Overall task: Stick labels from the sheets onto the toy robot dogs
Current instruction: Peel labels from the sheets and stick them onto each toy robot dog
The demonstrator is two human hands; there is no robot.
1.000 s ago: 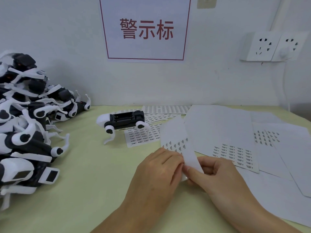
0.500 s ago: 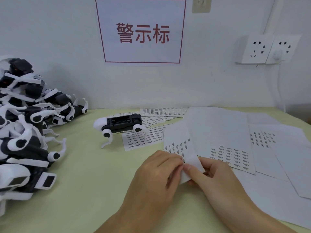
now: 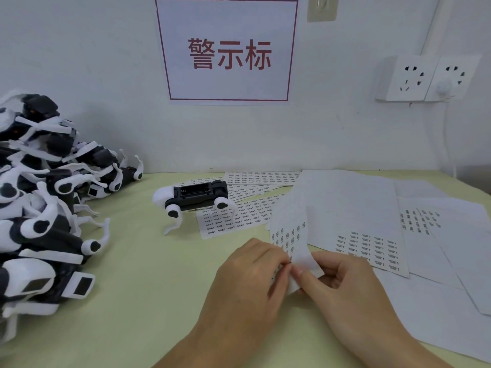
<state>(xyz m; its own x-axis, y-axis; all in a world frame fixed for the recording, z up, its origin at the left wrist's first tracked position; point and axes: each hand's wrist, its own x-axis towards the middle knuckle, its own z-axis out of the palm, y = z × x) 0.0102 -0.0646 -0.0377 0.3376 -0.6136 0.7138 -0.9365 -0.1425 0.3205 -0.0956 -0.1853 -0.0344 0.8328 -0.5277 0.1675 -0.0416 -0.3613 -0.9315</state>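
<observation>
Hands meet low in the middle of the view, both working one narrow label sheet (image 3: pixel 291 235). Left hand (image 3: pixel 252 272) has its fingers curled in, tips pinched at the sheet's near left edge; right hand (image 3: pixel 342 280) has thumb and fingers clamped on the sheet's near end, which bends upward between the two hands. Long axis of that strip runs away from the person, leaning a little left, with its far end lying on the papers behind and small dark labels printed along its left half.

One toy robot dog (image 3: pixel 195 199) lies alone further back and left of the hands, on its side, long body running left to right, white rounded end to the left, dark panel facing the camera, white legs reaching toward the person. It lies partly on a printed label sheet (image 3: pixel 233 219). More label sheets (image 3: pixel 261 177) fan out behind it near the wall, and large white sheets (image 3: pixel 353 208) with small patches of labels overlap across the right side.

Pale yellow-green surface (image 3: pixel 138 288) carries all of it. At far left, a tall pile of black and white robot dogs (image 3: pixel 39 197), legs tangled every way. White wall behind, with a red-bordered sign (image 3: pixel 228 51) bearing three red Chinese characters, and two wall sockets (image 3: pixel 427 78) at upper right.
</observation>
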